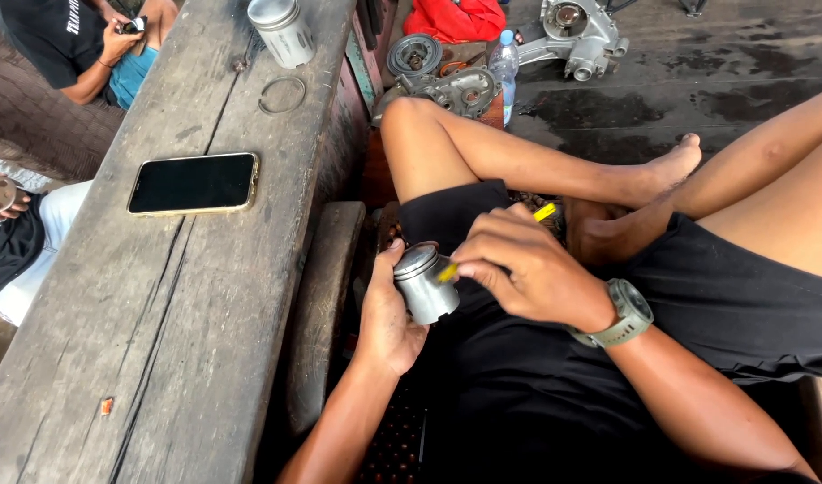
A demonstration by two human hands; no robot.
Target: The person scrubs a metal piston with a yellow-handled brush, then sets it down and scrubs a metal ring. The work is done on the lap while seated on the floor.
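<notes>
Your left hand grips a smooth grey metal piston | right hand pinches a yellow-handled tool against it | cracked wooden desk left of your hands, oil-stained floor beyond.

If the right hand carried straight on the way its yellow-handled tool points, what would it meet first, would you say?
The right hand points its yellow-handled tool leftward at the metal piston in the left hand. The piston's side comes first; the tip seems already at it, though depth is unclear.

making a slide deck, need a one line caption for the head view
Seated person's left hand holds a metal piston while the right hand works a yellow-handled tool against it, beside a wooden bench.
</notes>
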